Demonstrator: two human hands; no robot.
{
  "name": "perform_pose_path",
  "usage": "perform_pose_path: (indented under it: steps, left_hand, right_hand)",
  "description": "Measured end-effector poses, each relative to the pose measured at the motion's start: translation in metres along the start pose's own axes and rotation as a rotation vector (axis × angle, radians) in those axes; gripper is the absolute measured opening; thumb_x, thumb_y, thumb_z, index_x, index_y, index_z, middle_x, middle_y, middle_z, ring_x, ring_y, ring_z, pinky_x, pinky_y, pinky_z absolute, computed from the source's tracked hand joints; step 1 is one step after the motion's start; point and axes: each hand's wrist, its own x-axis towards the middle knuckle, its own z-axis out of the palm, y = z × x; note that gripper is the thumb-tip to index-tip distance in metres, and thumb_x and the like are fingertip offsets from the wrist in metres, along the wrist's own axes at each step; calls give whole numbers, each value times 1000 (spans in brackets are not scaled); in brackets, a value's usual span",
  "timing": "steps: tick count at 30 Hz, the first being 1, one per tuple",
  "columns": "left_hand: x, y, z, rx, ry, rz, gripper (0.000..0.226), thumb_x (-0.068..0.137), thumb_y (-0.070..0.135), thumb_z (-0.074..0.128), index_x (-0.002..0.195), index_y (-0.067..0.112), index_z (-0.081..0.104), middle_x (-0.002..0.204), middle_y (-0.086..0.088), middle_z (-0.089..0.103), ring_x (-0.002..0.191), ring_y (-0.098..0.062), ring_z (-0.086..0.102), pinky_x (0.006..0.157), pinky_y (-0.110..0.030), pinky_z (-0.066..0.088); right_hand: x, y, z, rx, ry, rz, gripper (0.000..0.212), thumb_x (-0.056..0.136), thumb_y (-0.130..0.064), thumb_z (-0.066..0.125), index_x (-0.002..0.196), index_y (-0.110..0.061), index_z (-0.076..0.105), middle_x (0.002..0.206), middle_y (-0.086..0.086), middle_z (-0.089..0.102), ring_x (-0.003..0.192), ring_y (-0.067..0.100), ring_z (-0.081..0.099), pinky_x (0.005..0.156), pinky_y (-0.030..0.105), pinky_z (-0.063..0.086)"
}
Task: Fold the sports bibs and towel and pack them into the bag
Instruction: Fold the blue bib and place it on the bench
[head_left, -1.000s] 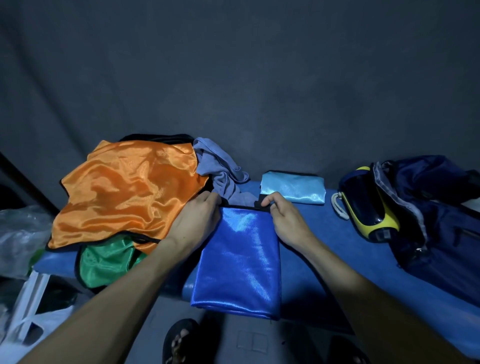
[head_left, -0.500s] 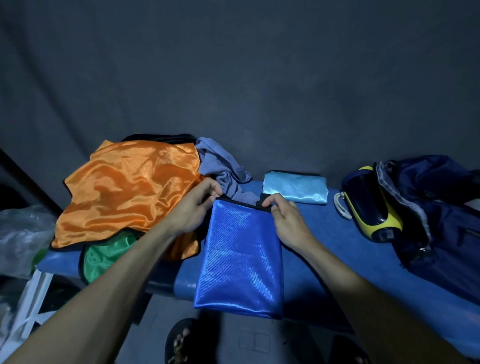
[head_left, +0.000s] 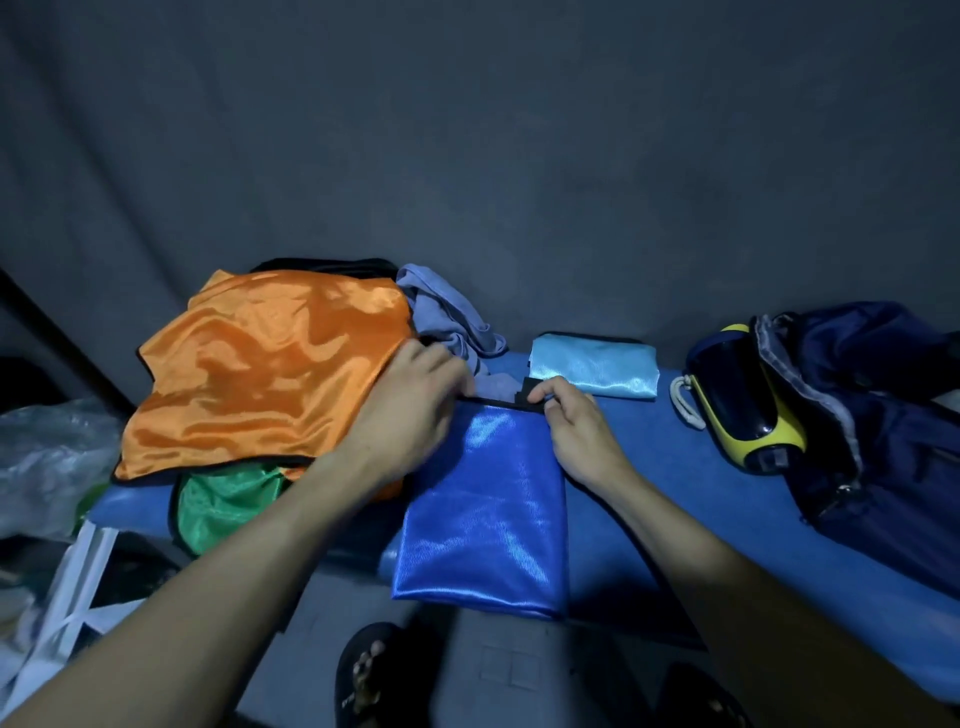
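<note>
The blue bib (head_left: 485, 512) lies folded into a long strip on the surface (head_left: 675, 467), its near end hanging over the front edge. The right hand (head_left: 574, 428) pinches the black trim at the bib's far right corner. The left hand (head_left: 415, 410) is at the far left corner, fingers curled, but motion blur means I cannot tell whether it actually grips the trim or only rests there.

Risks, as I judge them: the satin looks slippery, so the overhanging end could drag the whole strip off the surface if the far edge is let go. If only one corner is firmly held when the next fold is made, the layers may slide apart and the fold come out skewed. The left forearm lies across the orange bib (head_left: 270, 374), just left of the blue bib, and could pull that loose pile, with the green bib (head_left: 228, 501) under it, toward the edge.

Beyond the blue bib, a light blue bib (head_left: 595, 366) sits already folded; the grey towel (head_left: 449, 322) is crumpled behind the left hand, partly hidden. Well right of the blue bib lies the bag (head_left: 872, 415), cut off by the frame, with a yellow-and-black object (head_left: 743, 410) at its mouth that I cannot identify. The bag's opening is too dark to read.
</note>
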Motion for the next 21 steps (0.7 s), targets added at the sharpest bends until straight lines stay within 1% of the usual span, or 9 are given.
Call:
perform_pose_path:
  steps: [2,4,6,8,10,13,15,18,21]
  left_hand:
    - [-11,10,2,173,-176,184,22,103,35,48,121,27,58,124,7,54,113,-13,43,96,-27,38]
    - [-28,6,10,245,-420,153,51,101,59,29,140,32,48,148,7,42,135,-17,35,111,-35,35]
    - [-39,-6,8,241,-483,95,66,97,63,22,148,27,45,160,2,34,146,-20,29,119,-40,30]
    - [-45,-8,4,216,-389,152,56,99,54,34,142,24,54,152,0,45,139,-22,39,115,-40,35]
    - [-49,6,-4,130,-293,234,36,100,43,48,128,27,63,130,6,58,120,-16,52,103,-36,44]
    - [-66,25,-12,-71,-452,187,30,96,54,58,117,33,67,110,14,60,104,-5,57,95,-35,48]
    - [-77,27,-12,2,-595,150,50,85,68,64,124,38,60,119,16,53,112,-4,51,101,-33,45]
    - [-92,27,-11,125,-609,166,76,70,73,72,133,40,47,129,16,41,118,-8,42,104,-29,40]
    - [-100,35,-8,217,-542,169,84,67,66,76,137,34,42,133,11,40,120,-11,41,102,-29,41]
  right_hand:
    - [-5,-2,-2,-129,117,-105,16,101,-13,45,108,-20,59,109,-1,54,109,23,50,91,31,42]
    - [-18,-11,-10,-289,167,-230,18,99,-25,49,112,-17,58,110,-1,51,103,23,49,91,41,43]
    - [-39,-26,-22,-391,71,-380,27,98,-38,46,112,-18,59,110,-3,51,101,20,49,89,43,44]
    - [-67,-38,-30,-492,-100,-541,36,98,-51,46,113,-21,59,113,-4,52,102,19,50,90,43,44]
    - [-94,-38,-32,-580,-279,-657,54,94,-68,48,122,-23,58,122,-4,52,113,19,49,100,41,41]
    - [-123,-25,-26,-733,-413,-721,84,83,-83,47,143,-23,46,144,4,45,135,23,40,119,42,29]
    - [-132,-17,-20,-819,-346,-767,83,82,-73,57,147,-22,44,150,9,45,140,27,41,121,46,27]
    - [-134,-17,-12,-856,-247,-782,69,73,-43,79,136,-22,60,141,6,60,128,24,58,114,44,38]
    - [-129,-24,-10,-681,-188,-708,43,87,-38,61,127,-23,67,132,-2,67,122,17,62,113,42,41]
